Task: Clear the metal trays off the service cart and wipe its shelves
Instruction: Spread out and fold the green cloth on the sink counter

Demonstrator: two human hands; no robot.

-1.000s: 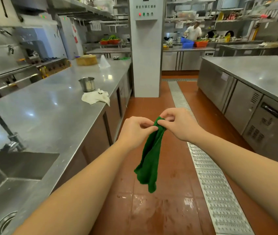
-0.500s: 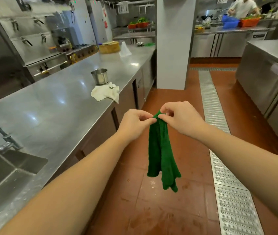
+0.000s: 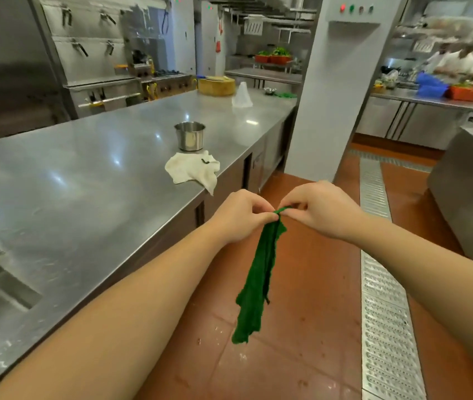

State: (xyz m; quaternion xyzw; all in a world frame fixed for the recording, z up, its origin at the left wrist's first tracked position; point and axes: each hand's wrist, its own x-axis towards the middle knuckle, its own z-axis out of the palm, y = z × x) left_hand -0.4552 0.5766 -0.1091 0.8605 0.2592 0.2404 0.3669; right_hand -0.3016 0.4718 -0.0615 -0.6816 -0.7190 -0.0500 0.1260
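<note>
1. My left hand point(image 3: 242, 216) and right hand point(image 3: 320, 210) both pinch the top edge of the dark green terry cloth point(image 3: 258, 281). Fingers are pressed together on the fabric, hands nearly touching.
2. Cloth hangs free over the red tiled floor point(image 3: 310, 298), bunched into a narrow strip, touching nothing.
3. Change since a second ago: the cloth swung from left-hanging to straight and longer. The grip is the same.
4. View shifted too: the long stainless steel bench point(image 3: 99, 174) now fills the left, with the small steel pot point(image 3: 190, 135) and crumpled white rag point(image 3: 192, 168) closer.
5. My read: I'm still prepping the wipe cloth.
6. Service cart and metal trays: not in view. Clearing hasn't started, as far as I can tell.
</note>
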